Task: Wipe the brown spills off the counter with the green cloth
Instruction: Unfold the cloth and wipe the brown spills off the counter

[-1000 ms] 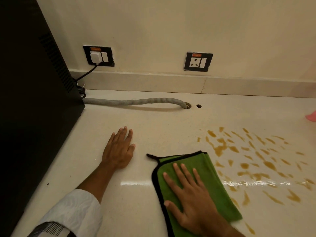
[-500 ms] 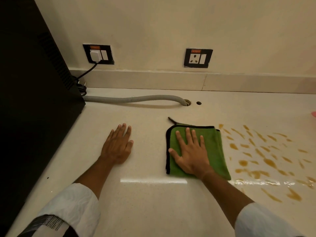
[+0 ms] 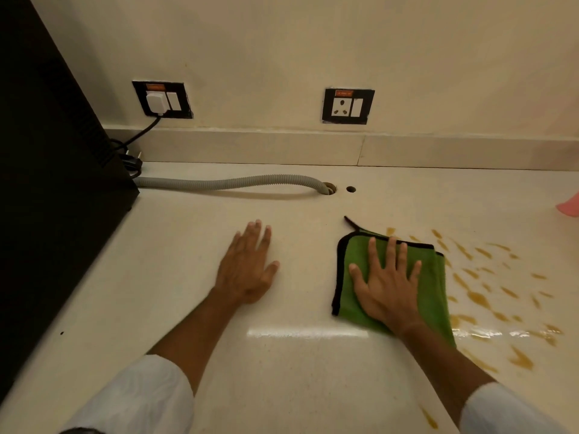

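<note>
The right hand [image 3: 387, 286] lies palm-down on the folded green microfibre cloth with black edging [image 3: 432, 277], fingers spread wide and pointing toward the wall, forearm stretched out straight; its grip is apart, pressing flat rather than clutching. The cloth sits on the pale glossy stone bench [image 3: 297, 371], its right edge at the brown spill streaks [image 3: 479, 297], which scatter off to the right. The left hand [image 3: 247, 267] rests flat on bare bench well to the cloth's left, fingers together and extended, grip apart and empty. A grey ribbed hose [image 3: 225, 183] lies along the bench behind both hands.
</note>
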